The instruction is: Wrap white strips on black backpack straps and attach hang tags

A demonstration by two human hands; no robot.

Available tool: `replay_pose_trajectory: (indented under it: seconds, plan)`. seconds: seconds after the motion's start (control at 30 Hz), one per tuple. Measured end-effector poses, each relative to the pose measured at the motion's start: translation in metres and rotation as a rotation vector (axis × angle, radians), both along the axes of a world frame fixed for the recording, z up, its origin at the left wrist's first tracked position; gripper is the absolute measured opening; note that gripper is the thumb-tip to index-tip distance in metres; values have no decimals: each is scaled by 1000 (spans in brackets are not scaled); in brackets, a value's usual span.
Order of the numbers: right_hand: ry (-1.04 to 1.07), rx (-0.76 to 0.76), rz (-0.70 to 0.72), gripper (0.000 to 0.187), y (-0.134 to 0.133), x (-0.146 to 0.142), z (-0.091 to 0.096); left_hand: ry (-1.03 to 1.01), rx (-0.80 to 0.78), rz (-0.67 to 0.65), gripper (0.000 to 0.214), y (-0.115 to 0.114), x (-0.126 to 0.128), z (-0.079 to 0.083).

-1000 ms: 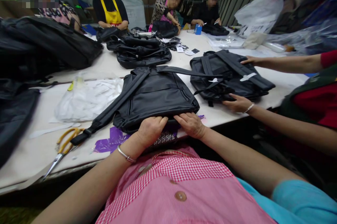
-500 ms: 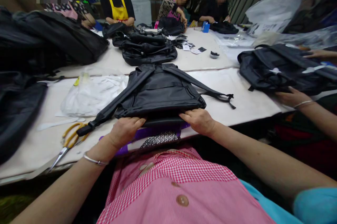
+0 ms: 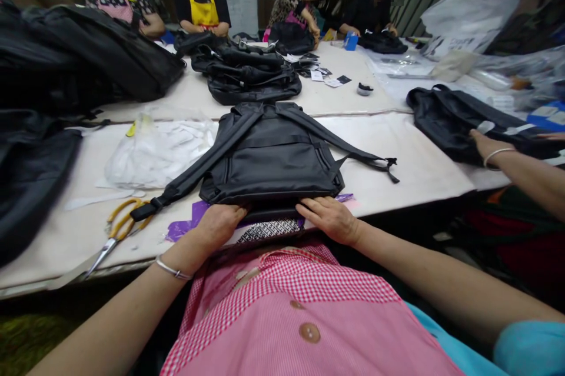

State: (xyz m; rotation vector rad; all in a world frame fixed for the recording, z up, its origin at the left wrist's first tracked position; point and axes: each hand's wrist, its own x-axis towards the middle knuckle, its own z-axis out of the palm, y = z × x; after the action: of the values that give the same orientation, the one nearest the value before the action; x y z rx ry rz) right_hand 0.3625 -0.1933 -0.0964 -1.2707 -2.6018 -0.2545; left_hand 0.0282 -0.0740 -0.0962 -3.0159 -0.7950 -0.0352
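Observation:
A black backpack [image 3: 278, 161] lies flat on the table in front of me, straps up and spread to both sides, its near edge towards my body. My left hand [image 3: 220, 224] grips that edge at the left, its fingertips tucked under the fabric. At the right of the same edge, my right hand [image 3: 330, 218] holds on with bent fingers. A dark flap shows between the hands. Under them lies purple plastic with a black-and-white patterned piece [image 3: 270, 230].
Yellow-handled scissors [image 3: 115, 229] and a clear bag of white pieces [image 3: 161, 155] lie to the left. Black bags are piled at the left [image 3: 97, 52] and beyond [image 3: 251, 73]. A co-worker's hand [image 3: 492, 146] touches another backpack [image 3: 445, 123] at the right. Several people work across the table.
Both my hands have shifted slightly along the backpack's near edge, and more purple plastic shows beside them. The co-worker's hand at the right has moved up onto the other backpack.

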Motion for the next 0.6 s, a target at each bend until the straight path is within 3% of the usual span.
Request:
replay_pose_trajectory:
  seconds: [0.13, 0.27, 0.37, 0.43, 0.6]
  plan:
    - [16, -25, 33, 35, 4, -4, -3, -40, 11, 17, 43, -6, 0, 3]
    - [-92, -109, -96, 31, 8, -17, 0, 8, 22, 73, 43, -35, 20, 24]
    - [-131, -146, -182, 30, 4, -27, 8, -26, 0, -62, 41, -56, 45, 33]
    - [-131, -158, -197, 31, -2, -33, 15, -58, -39, -141, 47, -62, 60, 30]
    - [61, -226, -116, 33, -10, -46, 27, -94, -128, -92, 59, -58, 74, 16]
